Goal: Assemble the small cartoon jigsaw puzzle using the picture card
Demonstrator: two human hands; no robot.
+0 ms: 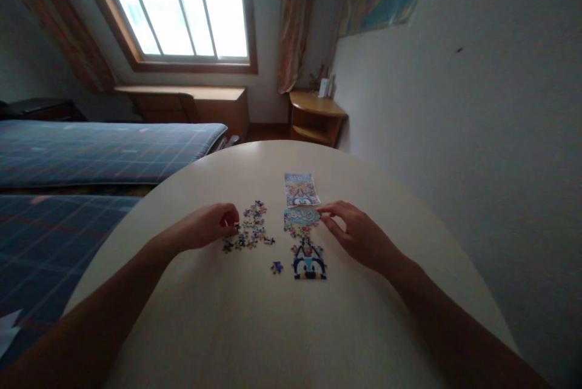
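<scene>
My left hand is curled in a pinch at the left side of a loose pile of jigsaw pieces, with a small jigsaw piece at its fingertips. My right hand has its index finger stretched to the right edge of the partly joined jigsaw puzzle, thumb apart. The lower part of the puzzle shows a blue cartoon dog face. A single blue jigsaw piece lies left of that face. Just beyond the puzzle lies a printed picture sheet with the same dog face.
Everything lies on a round pale table. A bed with a plaid cover stands to the left. Behind are a wooden desk under the window and a corner shelf. A white wall runs along the right.
</scene>
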